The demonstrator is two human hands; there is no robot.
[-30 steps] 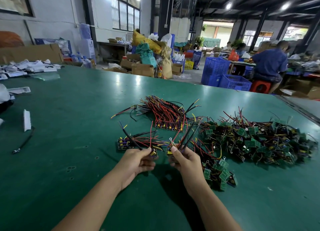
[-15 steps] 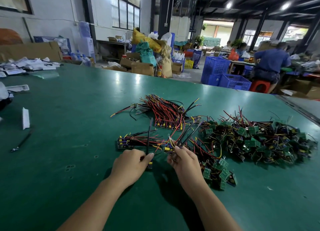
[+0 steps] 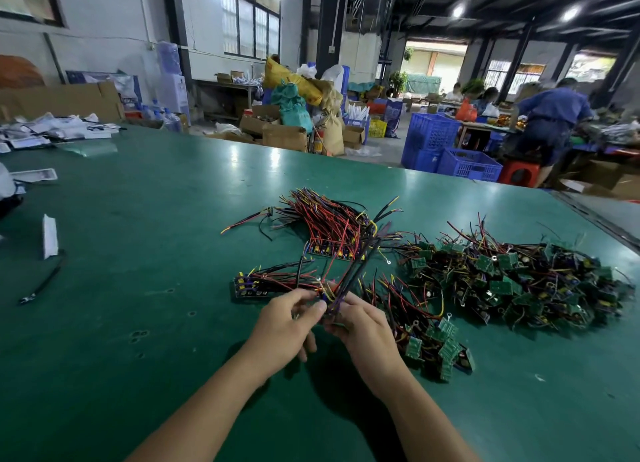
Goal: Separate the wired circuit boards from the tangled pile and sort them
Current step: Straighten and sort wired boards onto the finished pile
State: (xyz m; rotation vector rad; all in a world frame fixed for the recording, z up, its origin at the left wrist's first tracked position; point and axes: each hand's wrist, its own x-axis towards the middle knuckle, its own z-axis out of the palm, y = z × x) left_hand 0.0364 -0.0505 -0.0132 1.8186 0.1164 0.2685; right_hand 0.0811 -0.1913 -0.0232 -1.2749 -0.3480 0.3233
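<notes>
Circuit boards (image 3: 501, 287): we've got two bunches (image 3: 329, 233) sorted, left hand (image 3: 284, 326) and right hand (image 3: 367, 326) pinching one more's wires (image 3: 353, 271), tangled pile (image 3: 554, 288) to go.

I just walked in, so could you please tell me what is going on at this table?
A person's left hand and right hand both pinch one wired board just above the green table. The tangled pile lies to their right. Two sorted bundles already lie ahead: the near bundle and the far bundle.
</notes>
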